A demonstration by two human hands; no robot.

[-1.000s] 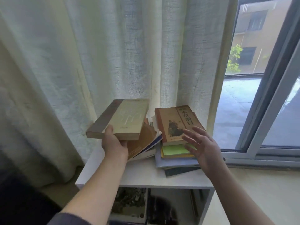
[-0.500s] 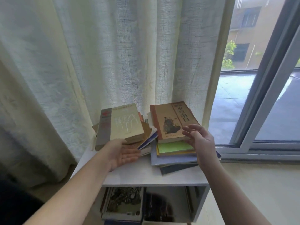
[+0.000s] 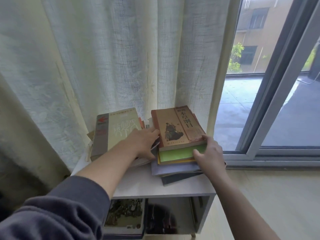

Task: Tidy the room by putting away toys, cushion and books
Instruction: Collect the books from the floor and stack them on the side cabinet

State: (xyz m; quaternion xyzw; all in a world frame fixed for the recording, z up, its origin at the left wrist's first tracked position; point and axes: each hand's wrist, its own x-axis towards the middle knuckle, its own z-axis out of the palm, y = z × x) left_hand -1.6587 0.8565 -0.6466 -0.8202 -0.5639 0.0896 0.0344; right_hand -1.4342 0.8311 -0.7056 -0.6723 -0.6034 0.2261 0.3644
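Two piles of books lie on a white shelf unit point(image 3: 147, 185) below the curtain. A beige book with a grey spine point(image 3: 119, 129) tops the left pile. On the right pile point(image 3: 173, 168) lies a brown book with a figure on its cover point(image 3: 176, 125), over a green book point(image 3: 174, 153) and bluish ones. My left hand point(image 3: 143, 144) reaches across the left pile, its straight fingers touching the brown book's left edge. My right hand point(image 3: 210, 153) grips the right pile's near right corner, thumb on the green book.
A pale curtain point(image 3: 121, 49) hangs right behind the books. A sliding window frame point(image 3: 277, 94) stands to the right, above a light floor point(image 3: 270, 196). In the cubby under the shelf top lies a picture book point(image 3: 124, 216) beside dark things.
My left hand set the beige book on the left pile, let go, then moved right to the brown book. My right hand came down onto the right pile's corner.
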